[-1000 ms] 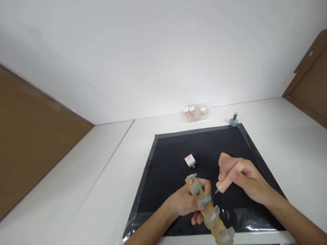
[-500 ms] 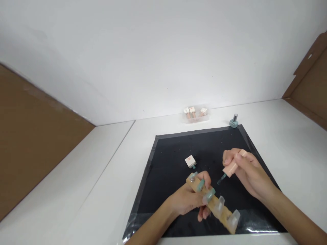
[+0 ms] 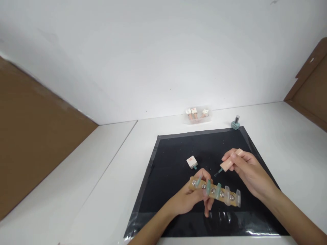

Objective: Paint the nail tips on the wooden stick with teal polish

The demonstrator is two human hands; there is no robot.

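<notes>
My left hand grips a yellowish nail display stand by its left part. Several nail tips stand across it: those on the left are green, while the clear nail tip at the right end and its neighbour look uncoated. Silvery round studs show between them. In my right hand is a nail polish brush with a pink handle, its dark green bristles pointing down left, apart from the tips. A white square nail polish bottle with a green neck lies on the black mat beyond my left hand.
Under my hands is a black mat on a white table. A clear tray with several pink-and-white bottles stands by the back wall. A green bottle with a silver cap stands at the mat's far right corner. Brown cardboard panels flank the table.
The brush has lifted away from the green nail tip it was touching. My left hand has turned the stand from a steep slant to nearly level, so its studs now show.
</notes>
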